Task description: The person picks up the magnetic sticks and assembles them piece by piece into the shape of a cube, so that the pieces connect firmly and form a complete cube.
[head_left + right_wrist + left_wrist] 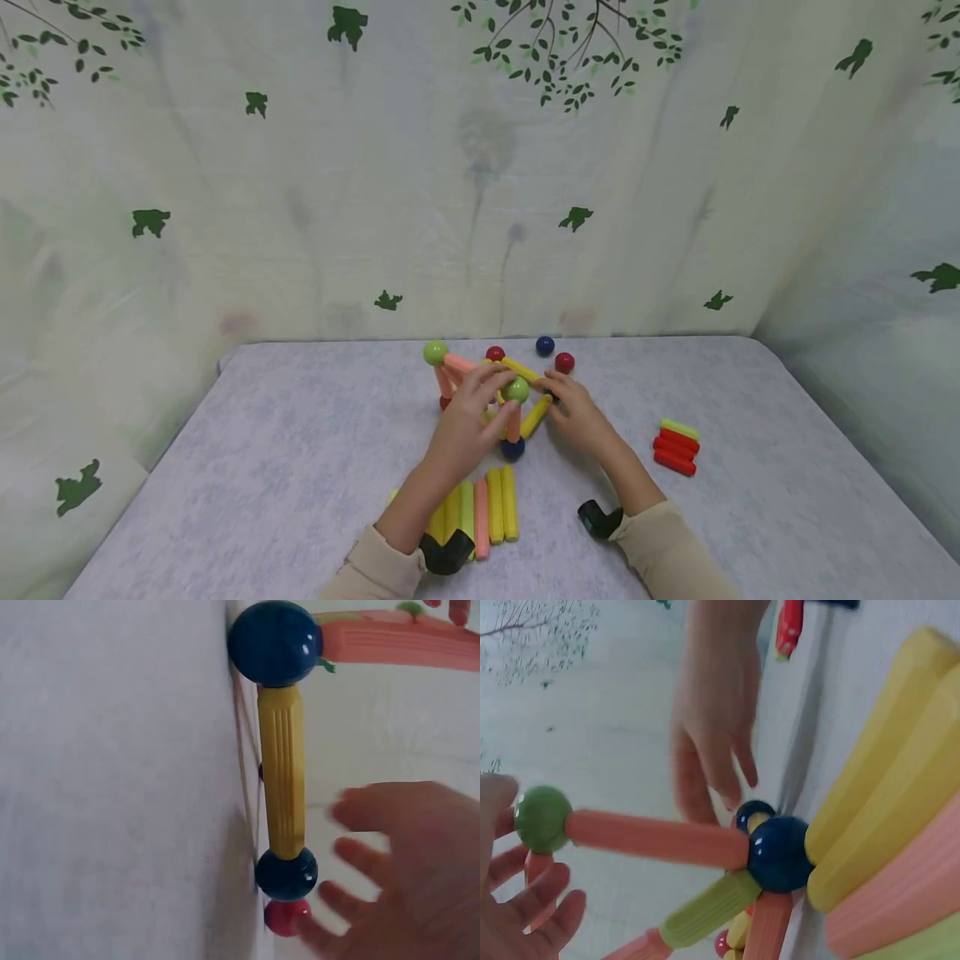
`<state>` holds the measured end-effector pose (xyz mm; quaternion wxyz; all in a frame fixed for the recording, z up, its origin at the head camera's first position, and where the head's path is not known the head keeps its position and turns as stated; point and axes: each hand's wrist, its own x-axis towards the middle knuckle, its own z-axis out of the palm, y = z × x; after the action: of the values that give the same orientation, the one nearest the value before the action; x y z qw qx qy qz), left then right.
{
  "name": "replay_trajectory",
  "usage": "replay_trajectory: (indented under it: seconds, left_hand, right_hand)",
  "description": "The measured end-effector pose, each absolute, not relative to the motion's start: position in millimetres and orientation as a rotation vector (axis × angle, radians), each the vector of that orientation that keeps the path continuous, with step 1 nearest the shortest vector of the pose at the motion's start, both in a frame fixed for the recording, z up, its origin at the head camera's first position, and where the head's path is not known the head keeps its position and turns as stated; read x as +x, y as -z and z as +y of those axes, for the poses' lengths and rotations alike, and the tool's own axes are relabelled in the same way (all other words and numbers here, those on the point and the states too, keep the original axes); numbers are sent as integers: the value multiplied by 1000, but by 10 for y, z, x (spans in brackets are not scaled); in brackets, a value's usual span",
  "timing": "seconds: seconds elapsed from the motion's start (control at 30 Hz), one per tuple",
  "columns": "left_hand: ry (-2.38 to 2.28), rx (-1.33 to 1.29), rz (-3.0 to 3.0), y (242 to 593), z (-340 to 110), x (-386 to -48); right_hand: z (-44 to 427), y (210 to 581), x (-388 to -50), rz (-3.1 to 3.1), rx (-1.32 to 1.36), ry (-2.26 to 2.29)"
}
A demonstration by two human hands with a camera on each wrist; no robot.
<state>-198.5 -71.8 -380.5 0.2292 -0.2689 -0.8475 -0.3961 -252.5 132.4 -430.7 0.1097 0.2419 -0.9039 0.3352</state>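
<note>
On the table a frame of magnetic-looking sticks and balls stands up, with salmon sticks (656, 838) raised and yellow sticks (536, 417) lying low. My left hand (463, 423) holds the green ball (517, 389) at an upper corner between thumb and fingers. Below that ball, a salmon stick runs down to a dark blue ball (780, 853). My right hand (583, 419) is at the frame's right corner, beside a second dark blue ball (286, 874) at the end of a yellow stick. In the right wrist view its fingers are spread, blurred and grip nothing.
A row of loose yellow, light green and salmon sticks (496, 506) lies in front, partly under the left forearm. Several red and green sticks (676, 450) lie at the right. Loose blue (545, 346) and red balls (565, 362) sit by the back edge.
</note>
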Motion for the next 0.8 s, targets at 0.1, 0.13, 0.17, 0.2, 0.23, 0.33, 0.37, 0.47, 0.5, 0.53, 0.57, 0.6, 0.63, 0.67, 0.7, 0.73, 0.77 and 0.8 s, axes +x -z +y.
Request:
replay_trajectory:
  seconds: [0.1,0.13,0.17,0.2,0.23,0.33,0.37,0.47,0.5,0.53,0.57,0.6,0.63,0.67,0.7,0.73,0.77,0.8]
  left_hand:
    - [988,-767,-2421,3806,-660,-1941]
    - [975,-753,-2433,3809,-655,-1936]
    - [972,-740,-2433,3814,-654,-1940]
    - [969,-731,-2426,3815,-657,-1944]
    - [969,-721,-2415,3818,-664,-1950]
    - [982,-678,-2374,3820,-701,-1969]
    - [999,-661,-2361,3819,-715,-1977]
    - [1064,-587,-2346,3823,-765,-2001]
    - [1090,-572,-2339,3831,-785,-2014]
    - [1114,-560,-2333,3832,-806,-2026]
    - [1135,-553,-2327,3837,-830,-2043]
    - [1155,-551,-2324,3843,-857,-2060]
    - [1179,-558,-2317,3851,-887,-2078]
    - [1199,-567,-2315,3857,-919,-2095]
    - [1222,-582,-2313,3861,-951,-2111]
    - [1250,-601,-2313,3860,-982,-2122]
    - [1278,-625,-2314,3865,-1014,-2136]
    - [1308,-644,-2317,3867,-1043,-2144]
  right_hand:
    - [1354,4392,-2552,-2780,716,-842]
    - [1357,4408,-2553,-2799,712,-805]
    - [1359,4421,-2549,-2813,698,-773]
    - [1359,4430,-2545,-2822,682,-748]
    - [1356,4434,-2538,-2835,665,-727]
    - [1341,4430,-2515,-2887,615,-704]
    - [1336,4421,-2506,-2915,595,-693]
    - [1314,4395,-2486,-2993,545,-681]
    - [1302,4381,-2477,-3013,528,-686]
    - [1291,4365,-2470,-3031,513,-697]
    - [1279,4349,-2461,-3048,498,-708]
    - [1268,4336,-2453,-3061,491,-716]
    - [1257,4322,-2444,-3073,485,-725]
    - [1245,4307,-2434,-3082,484,-737]
    - [1235,4292,-2425,-3093,483,-744]
    - [1227,4280,-2416,-3101,485,-746]
    - [1221,4271,-2408,-3109,487,-742]
    - [1215,4263,-2401,-3116,490,-744]
